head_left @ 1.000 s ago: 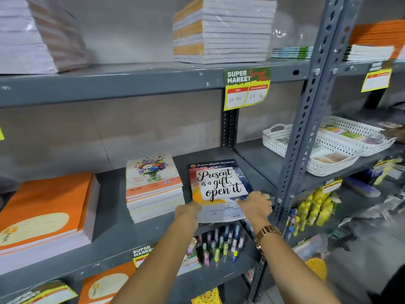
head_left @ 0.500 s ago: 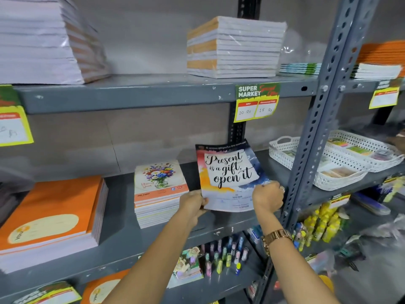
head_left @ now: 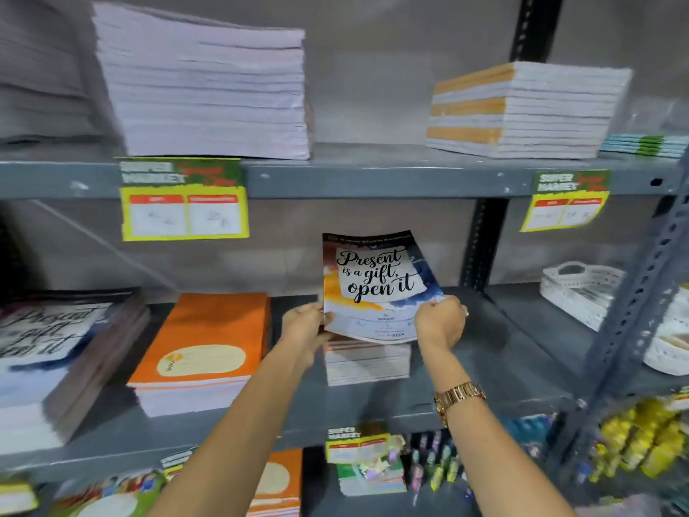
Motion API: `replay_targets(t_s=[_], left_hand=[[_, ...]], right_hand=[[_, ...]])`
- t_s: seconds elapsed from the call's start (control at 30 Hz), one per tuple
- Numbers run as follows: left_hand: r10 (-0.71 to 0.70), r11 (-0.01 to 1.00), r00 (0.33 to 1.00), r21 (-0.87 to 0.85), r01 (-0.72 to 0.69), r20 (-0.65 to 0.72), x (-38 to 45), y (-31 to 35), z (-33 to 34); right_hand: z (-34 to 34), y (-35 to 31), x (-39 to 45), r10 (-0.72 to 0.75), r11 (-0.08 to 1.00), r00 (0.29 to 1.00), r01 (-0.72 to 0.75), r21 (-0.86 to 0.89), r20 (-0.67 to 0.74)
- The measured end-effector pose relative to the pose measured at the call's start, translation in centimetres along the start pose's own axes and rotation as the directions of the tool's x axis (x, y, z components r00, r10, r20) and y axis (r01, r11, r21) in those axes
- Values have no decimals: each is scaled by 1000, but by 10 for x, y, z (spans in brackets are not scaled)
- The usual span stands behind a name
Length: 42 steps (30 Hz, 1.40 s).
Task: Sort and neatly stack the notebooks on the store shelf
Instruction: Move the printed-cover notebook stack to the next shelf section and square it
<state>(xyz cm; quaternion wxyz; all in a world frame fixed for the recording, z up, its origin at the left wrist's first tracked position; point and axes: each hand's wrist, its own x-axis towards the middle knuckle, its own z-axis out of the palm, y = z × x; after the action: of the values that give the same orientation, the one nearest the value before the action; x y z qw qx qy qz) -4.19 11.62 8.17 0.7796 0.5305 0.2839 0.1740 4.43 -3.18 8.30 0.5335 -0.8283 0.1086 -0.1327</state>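
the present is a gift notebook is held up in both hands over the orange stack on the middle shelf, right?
Not quite. The head view shows both hands, left hand and right hand, holding the "Present is a gift" notebook tilted up over the small stack to the right of the orange stack, not over the orange one. It is on the middle shelf.
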Motion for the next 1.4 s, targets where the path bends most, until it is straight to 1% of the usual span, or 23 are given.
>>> replay_targets(t_s=[0.13, 0.4, 0.5, 0.63, 0.73, 0.87, 0.93, 1.03, 1.07, 1.1, 1.17, 1.23, 1.3, 1.4], left_hand=[[30, 1000, 999, 1, -30, -41, -1, 22, -64], [80, 995, 985, 70, -69, -153, -6, 74, -226], [105, 992, 971, 92, -87, -214, -7, 91, -281], [140, 984, 940, 150, -97, -312, -10, 109, -345], [193, 968, 900, 224, -110, -391, -13, 115, -385], [268, 921, 853, 379, -90, -448, -8, 118, -439], [295, 892, 848, 444, -81, -440, -6, 119, -460], [329, 834, 843, 550, -48, -426, 0, 118, -480], [340, 810, 841, 586, -34, -421, 2, 117, -483], [350, 787, 836, 617, -17, -422, 3, 115, -486], [391, 734, 819, 679, -2, -420, 5, 111, -490], [444, 660, 805, 751, 4, -394, 12, 107, -497], [468, 598, 801, 801, 26, -375, 18, 105, -502], [524, 492, 779, 869, 53, -344, 18, 102, -505]], right_hand=[[33, -26, -50, -22, 1000, 998, 22, -1, 66], [117, -78, -176, -41, 998, 974, 30, 53, 225], [144, -96, -221, -53, 995, 961, 27, 99, 270], [175, -116, -278, -51, 988, 926, -9, 157, 374], [202, -123, -308, -21, 969, 872, -102, 224, 489], [236, -125, -337, 40, 932, 740, -270, 243, 672], [246, -126, -350, 79, 921, 685, -328, 209, 725], [261, -117, -364, 117, 919, 651, -357, 166, 750], [265, -112, -368, 112, 933, 652, -328, 146, 750], [268, -109, -372, 92, 955, 662, -270, 122, 744], [273, -104, -376, 22, 986, 678, -134, 94, 735], [276, -102, -379, -53, 998, 706, 20, 55, 706], [275, -104, -381, -118, 987, 721, 158, 4, 683], [271, -108, -388, -221, 937, 711, 345, -57, 668]])
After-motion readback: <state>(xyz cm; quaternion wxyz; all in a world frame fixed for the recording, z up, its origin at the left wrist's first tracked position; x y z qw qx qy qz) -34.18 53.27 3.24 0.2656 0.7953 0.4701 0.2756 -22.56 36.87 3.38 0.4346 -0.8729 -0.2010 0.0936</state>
